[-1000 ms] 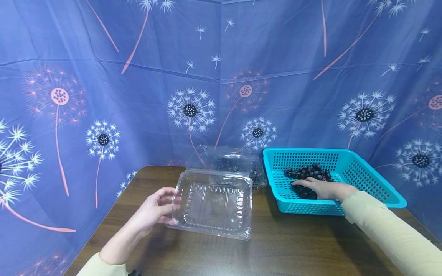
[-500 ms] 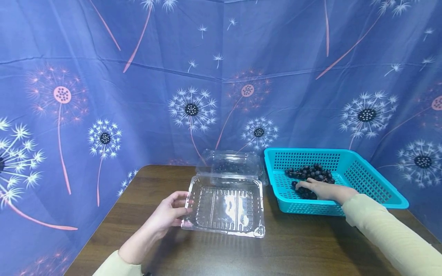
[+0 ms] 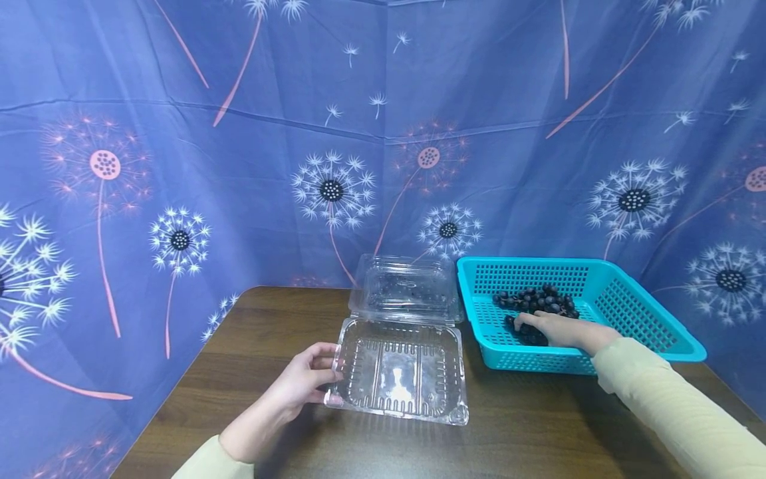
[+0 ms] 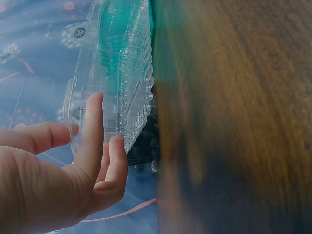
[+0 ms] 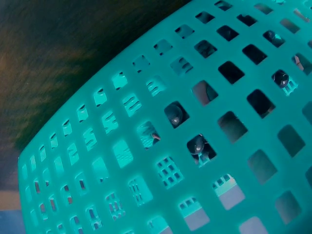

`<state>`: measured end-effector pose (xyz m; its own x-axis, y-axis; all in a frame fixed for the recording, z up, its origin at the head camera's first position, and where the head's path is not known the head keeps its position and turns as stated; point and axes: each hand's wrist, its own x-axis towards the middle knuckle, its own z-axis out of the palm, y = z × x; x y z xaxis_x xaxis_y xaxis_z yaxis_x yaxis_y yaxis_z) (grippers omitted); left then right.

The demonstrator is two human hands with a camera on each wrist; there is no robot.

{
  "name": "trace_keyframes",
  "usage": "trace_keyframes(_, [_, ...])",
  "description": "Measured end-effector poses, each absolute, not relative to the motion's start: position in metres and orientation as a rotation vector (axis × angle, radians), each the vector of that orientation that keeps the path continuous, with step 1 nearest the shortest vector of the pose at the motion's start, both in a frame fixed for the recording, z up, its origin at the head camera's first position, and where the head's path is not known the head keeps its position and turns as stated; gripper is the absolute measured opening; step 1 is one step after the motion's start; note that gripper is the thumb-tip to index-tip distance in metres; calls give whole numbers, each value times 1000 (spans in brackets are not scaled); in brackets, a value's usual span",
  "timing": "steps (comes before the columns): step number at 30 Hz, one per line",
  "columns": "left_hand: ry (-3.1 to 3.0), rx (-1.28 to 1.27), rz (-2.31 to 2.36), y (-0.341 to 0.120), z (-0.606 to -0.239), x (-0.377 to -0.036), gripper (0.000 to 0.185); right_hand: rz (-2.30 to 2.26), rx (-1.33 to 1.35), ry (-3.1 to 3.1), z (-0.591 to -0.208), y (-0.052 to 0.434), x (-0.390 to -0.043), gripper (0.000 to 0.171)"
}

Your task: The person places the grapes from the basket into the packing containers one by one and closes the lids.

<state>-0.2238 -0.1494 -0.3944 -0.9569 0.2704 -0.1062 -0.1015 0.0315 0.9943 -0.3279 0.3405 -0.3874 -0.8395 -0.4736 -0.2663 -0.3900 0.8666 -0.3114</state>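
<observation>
Here's the left hand [image 3: 302, 379], grip pinched on the clear tray [image 3: 399, 376], which spreads from it toward 3 o'clock. Over to the right hand [image 3: 565, 329]: fingers bent over dark grapes [image 3: 534, 337] at its 9 o'clock, tips buried, so how firm that grip is I can't tell. More fruit heaps at 10 to 11 o'clock. The turquoise basket [image 3: 541, 362] surrounds it all, and its perforated wall blocks the right wrist view, grapes just peeking through. From the left grip, the clear lid [image 3: 407, 289] stands at 1 o'clock; a small mark there is unreadable, dark specks behind it indistinct. Pale sleeves [image 3: 664, 392] run off-frame over the wooden surface [image 3: 503, 432].
</observation>
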Motion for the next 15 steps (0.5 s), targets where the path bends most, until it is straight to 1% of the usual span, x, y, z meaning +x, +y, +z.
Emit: trace_keyframes(15, [2073,124,1959,-141,-406,-224,50,-352,-687,2700,-388,340,-330,55])
